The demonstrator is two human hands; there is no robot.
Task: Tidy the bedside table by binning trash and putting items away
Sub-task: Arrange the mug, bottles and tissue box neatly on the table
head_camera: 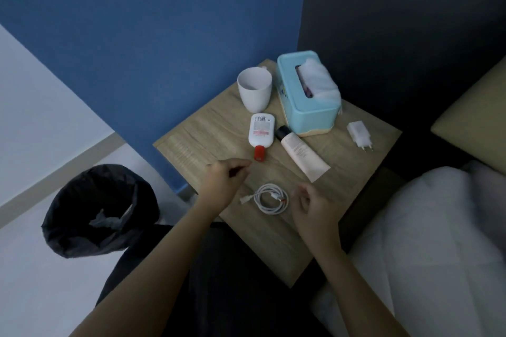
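On the wooden bedside table (273,240) a coiled white cable (269,198) lies near the front edge, between my two hands. My left hand (223,182) hovers just left of it, fingers loosely curled and holding nothing. My right hand (313,206) hovers just right of it, also empty with fingers apart. Behind them lie a white bottle with a red cap (260,134) and a white tube with a dark cap (299,153). A white cup (254,88), a light blue tissue box (308,91) and a white charger plug (359,135) stand further back.
A bin with a black liner (98,210) stands on the floor to the left of the table and holds some crumpled trash. A bed with white bedding (438,240) is on the right. A blue wall rises behind the table.
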